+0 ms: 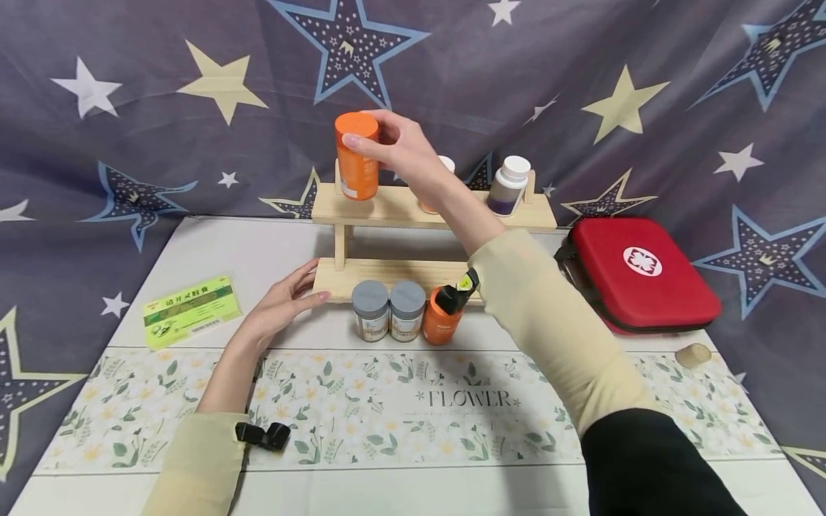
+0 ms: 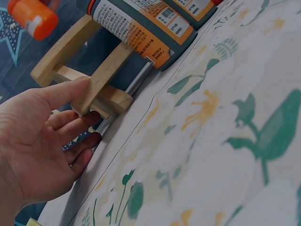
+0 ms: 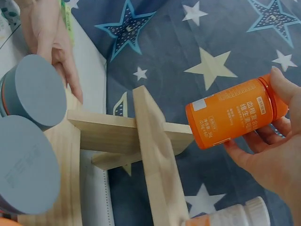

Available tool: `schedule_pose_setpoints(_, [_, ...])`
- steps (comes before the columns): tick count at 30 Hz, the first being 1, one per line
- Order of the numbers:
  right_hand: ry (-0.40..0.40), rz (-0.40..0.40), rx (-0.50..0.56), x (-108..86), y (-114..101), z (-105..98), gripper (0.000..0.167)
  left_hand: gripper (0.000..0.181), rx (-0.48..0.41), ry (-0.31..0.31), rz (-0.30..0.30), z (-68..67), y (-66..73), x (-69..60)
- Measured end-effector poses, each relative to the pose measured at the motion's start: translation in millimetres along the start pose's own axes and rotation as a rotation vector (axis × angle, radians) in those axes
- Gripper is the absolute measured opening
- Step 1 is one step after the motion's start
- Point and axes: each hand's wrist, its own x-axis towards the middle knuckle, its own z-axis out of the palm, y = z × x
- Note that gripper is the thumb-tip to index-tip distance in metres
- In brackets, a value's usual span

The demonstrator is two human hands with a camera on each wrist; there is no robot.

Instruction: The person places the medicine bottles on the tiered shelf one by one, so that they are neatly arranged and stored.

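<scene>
My right hand (image 1: 403,147) holds an orange supplement bottle (image 1: 358,168) near its lid, upright over the left end of the upper board of a two-tier wooden rack (image 1: 400,197). In the right wrist view a small gap shows between the bottle (image 3: 230,115) and the upper board (image 3: 157,150). My left hand (image 1: 277,308) grips the left end of the lower board; in the left wrist view the thumb lies on the board and the fingers curl past its edge. Two grey-lidded jars (image 1: 371,315) and another orange bottle (image 1: 441,322) stand at the lower board.
A white-capped bottle (image 1: 508,188) stands on the upper board's right; another white-capped bottle (image 1: 447,165) is partly behind my right arm. A green medicine box (image 1: 191,312) lies at left. A red first-aid case (image 1: 645,276) and a cork-like stub (image 1: 693,355) are at right.
</scene>
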Motion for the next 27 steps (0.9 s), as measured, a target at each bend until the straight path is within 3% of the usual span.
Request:
schedule_pose_setpoints(15, [0.027, 0.045, 0.004, 10.5, 26.4, 2.8, 0.047, 0.096, 0.016, 0.003, -0.009, 0.0, -1.3, 1.9])
schedule_pose_setpoints(27, [0.043, 0.04, -0.073, 13.4, 34.1, 4.5, 0.05, 0.096, 0.007, 0.011, -0.007, 0.5, -2.2, 1.1])
